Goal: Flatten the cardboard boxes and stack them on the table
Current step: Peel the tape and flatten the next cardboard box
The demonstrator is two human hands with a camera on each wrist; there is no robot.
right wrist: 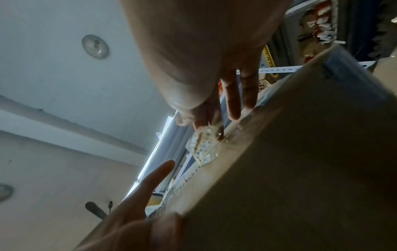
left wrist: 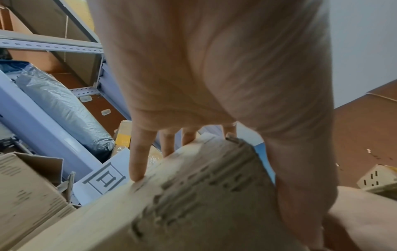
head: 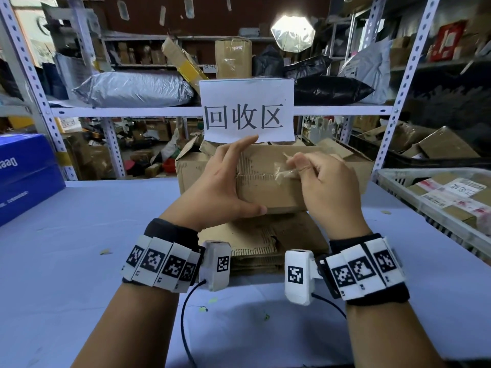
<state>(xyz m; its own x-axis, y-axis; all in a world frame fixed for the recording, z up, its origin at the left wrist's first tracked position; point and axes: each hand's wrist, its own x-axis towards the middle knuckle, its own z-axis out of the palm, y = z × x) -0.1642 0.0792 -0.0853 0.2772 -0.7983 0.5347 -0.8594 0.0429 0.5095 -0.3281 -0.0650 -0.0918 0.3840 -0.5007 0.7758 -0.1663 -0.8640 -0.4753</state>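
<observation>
A parcel storeroom; steel shelving [head: 186, 110] stacked with mailer bags [head: 132, 87] and cartons [head: 232, 58].

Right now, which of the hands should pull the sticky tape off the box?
The right hand: it already pinches the loose clear tape on the cardboard box. The left hand is busy gripping the box's end, steadying it.

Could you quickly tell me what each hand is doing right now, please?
Left hand: grips the cardboard box, steadying it.
Right hand: pinches a strip of clear tape on the box.
</observation>
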